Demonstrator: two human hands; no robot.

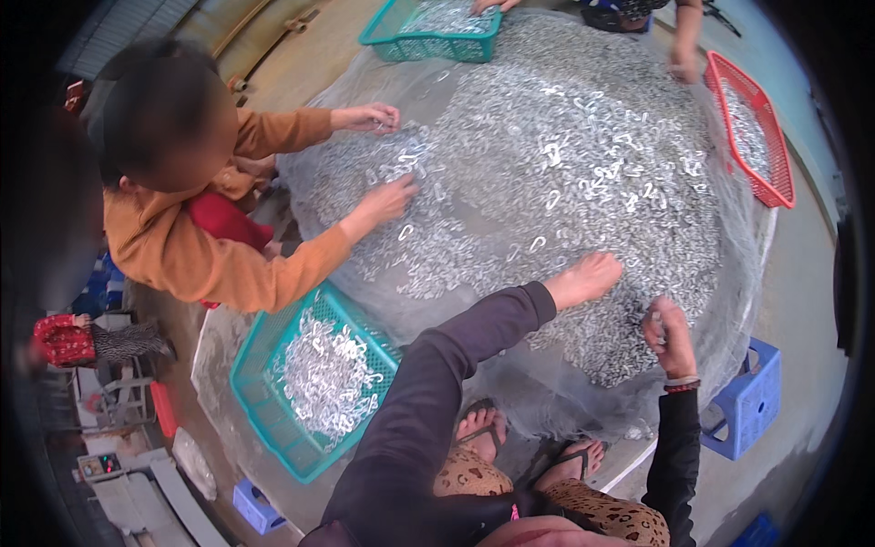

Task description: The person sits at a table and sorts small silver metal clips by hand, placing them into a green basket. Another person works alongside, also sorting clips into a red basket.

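A wide heap of small silvery, hook-like looped pieces [583, 173] is spread over a sheer net [410, 319] in front of me. My left hand [588, 278], at the end of a dark sleeve, is over the near middle of the heap with its fingers curled together. To its right, over the heap's near right edge, my right hand [670, 335] is also closed, fingers bent toward the thumb. Whatever is between the fingers of either hand is hidden or too small to name. Larger, brighter loops lie scattered on top of the finer pieces.
A green basket [246, 383] of white loops stands left of my arm. Another green basket [387, 46] and a red basket [784, 173] sit at the far edges. A co-worker in an orange top [173, 246] reaches in from the left. Blue stools [752, 397] stand at right.
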